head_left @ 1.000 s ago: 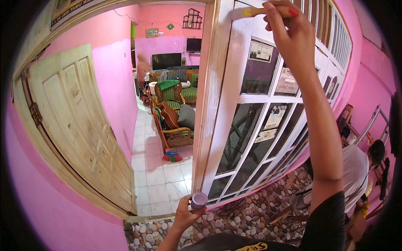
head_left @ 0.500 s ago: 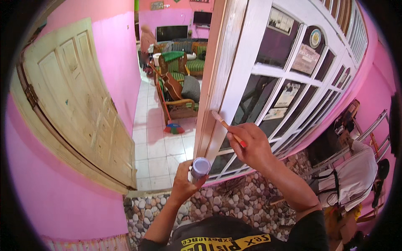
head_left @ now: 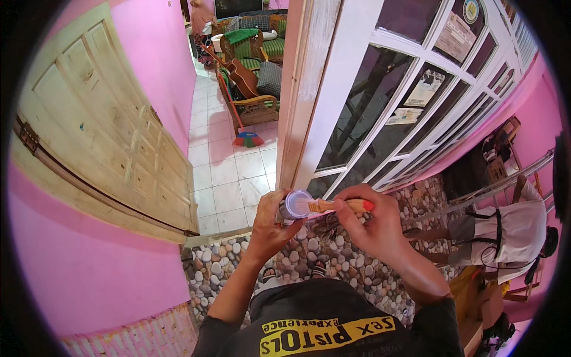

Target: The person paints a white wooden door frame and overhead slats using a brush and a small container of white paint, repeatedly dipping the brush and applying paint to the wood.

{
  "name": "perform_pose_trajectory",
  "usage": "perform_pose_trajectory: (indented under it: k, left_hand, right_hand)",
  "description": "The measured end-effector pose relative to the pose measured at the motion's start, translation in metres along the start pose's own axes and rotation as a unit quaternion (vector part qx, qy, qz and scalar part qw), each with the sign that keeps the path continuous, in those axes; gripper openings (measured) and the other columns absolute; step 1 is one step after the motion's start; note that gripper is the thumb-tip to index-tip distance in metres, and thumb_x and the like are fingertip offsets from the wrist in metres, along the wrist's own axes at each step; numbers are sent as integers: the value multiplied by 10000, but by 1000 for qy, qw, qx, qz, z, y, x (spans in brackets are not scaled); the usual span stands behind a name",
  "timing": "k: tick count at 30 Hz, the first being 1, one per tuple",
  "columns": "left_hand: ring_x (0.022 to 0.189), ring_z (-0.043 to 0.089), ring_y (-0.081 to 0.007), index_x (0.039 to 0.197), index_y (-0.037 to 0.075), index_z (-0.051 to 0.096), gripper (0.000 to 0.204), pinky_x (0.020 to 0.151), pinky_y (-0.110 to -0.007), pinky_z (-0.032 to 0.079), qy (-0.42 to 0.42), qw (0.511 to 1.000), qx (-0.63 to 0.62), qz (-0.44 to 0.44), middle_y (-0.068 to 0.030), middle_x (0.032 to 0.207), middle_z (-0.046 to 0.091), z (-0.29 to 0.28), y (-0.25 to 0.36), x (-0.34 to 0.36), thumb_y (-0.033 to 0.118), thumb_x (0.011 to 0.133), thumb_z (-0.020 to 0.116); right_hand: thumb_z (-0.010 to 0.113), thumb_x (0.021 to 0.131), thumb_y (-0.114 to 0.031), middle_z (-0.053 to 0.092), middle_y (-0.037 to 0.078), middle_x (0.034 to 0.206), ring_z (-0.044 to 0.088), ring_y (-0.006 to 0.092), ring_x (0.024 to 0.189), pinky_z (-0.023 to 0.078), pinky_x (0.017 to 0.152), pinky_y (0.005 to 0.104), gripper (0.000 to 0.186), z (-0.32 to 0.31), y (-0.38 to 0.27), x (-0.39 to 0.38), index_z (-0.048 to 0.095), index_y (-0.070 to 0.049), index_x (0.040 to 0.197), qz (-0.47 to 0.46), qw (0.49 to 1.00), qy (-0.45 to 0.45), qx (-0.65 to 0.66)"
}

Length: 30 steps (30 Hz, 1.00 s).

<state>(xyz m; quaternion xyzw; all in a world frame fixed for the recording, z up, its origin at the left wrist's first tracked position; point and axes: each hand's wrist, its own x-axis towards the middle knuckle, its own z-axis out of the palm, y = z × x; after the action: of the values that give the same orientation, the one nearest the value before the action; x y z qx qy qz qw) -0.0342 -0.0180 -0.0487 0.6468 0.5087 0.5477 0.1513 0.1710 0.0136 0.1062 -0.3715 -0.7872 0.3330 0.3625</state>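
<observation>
Head view, paintbrush (head_left: 333,206) lying crosswise, bristles leftward

A home's doorway: pink walls (head_left: 143,53), a wooden door (head_left: 101,143), tiled floor (head_left: 229,178), and cushioned armchairs (head_left: 253,89) inside.

The left hand (head_left: 270,223) holds a small round pot (head_left: 295,204) while the right hand (head_left: 372,223) dips a brush (head_left: 333,206) with a red-tipped handle into what looks like white paint, just below the white window frame (head_left: 333,101) and above the pebble wall (head_left: 309,262).
</observation>
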Motion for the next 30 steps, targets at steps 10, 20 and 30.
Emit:
perform_pose_trajectory:
  k: [10,20,30]
  left_hand:
    - [1167,577,-287,1330,44,542,705,981,-372,489,-16,1000,-8,3,-137,1278,586,6,2,-1,39,705,867]
    - [1141,587,-290,1319,29,551,681,969,-372,490,-13,1000,9,3,-141,1257,591,3,8,5,59,717,868]
    - [1156,570,-352,1299,5,551,631,1017,-422,457,-11,999,-12,-35,-166,1236,613,4,15,12,160,762,843]
  right_hand:
    - [677,949,-148,689,168,790,715,276,679,555,610,346,169,16,22,7,645,6,1012,-18,998,-11,-61]
    - [672,956,-139,707,136,800,707,180,704,542,623,306,155,7,25,6,664,13,987,5,1000,16,-26]
    - [646,987,-111,680,77,792,642,116,658,528,576,253,137,3,47,5,659,20,1027,147,953,116,239]
